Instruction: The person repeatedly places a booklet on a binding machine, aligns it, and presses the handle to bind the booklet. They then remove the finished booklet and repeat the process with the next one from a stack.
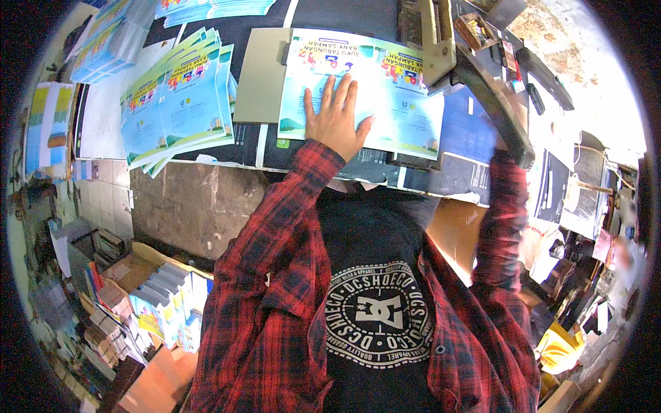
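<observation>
My left hand [336,118] lies flat with fingers spread on a printed light-blue cover sheet [406,113]. The sheet rests on the dark worktable, its left edge by a grey board [260,76]. Its right end reaches under a heavy metal machine [436,41] with a long dark lever arm [492,103]. My right sleeve runs up to the low end of that lever; the hand there is mostly hidden and its fingers cannot be made out.
Left of the board lies a fanned pile of matching printed sheets [179,103]. Taller stacks [113,41] stand at the far left. Below left, a carton holds upright bundles [165,296]. A small wooden tray [475,31] and dark tools lie beyond the lever.
</observation>
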### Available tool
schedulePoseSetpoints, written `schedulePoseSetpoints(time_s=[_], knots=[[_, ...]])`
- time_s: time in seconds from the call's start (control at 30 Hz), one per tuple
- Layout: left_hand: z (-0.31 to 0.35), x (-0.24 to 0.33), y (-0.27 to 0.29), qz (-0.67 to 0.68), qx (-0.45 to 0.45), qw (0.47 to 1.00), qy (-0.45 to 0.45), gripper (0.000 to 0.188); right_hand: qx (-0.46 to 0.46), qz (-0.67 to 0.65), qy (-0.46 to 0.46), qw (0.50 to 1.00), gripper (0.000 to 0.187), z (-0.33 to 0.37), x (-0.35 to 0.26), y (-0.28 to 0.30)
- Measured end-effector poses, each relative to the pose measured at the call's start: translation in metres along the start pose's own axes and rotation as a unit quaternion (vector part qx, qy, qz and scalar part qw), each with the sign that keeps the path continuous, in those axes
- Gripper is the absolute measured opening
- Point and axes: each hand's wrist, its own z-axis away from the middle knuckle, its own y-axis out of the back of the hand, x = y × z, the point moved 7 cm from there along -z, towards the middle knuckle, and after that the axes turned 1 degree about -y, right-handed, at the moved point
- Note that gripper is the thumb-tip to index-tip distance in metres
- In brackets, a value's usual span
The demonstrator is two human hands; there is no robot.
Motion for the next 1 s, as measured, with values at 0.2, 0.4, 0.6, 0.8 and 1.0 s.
schedulePoseSetpoints(time_s=[0.2, 0.4, 0.6, 0.8, 1.0], knots=[[0.003, -0.001, -0.001, -0.04, 0.014, 0.999, -0.004, 0.074, -0.207, 0.585, 0.557, 0.552, 0.054, 0.113, -0.142, -0.124], [0.003, 0.002, 0.001, -0.015, 0.028, 0.999, -0.007, 0.07, -0.038, 0.553, 0.381, 0.74, 0.1, 0.134, -0.048, -0.127], [0.006, 0.001, 0.005, -0.015, 0.027, 1.0, -0.004, 0.07, 0.022, 0.497, 0.421, 0.759, 0.1, 0.131, -0.004, -0.134], [0.002, 0.001, 0.001, -0.012, 0.003, 1.0, 0.001, 0.071, -0.001, 0.502, 0.405, 0.764, 0.102, 0.132, -0.013, -0.13], [0.005, -0.002, -0.001, -0.01, -0.005, 1.0, 0.016, 0.071, -0.26, 0.377, 0.292, 0.839, 0.068, 0.104, -0.124, -0.105]])
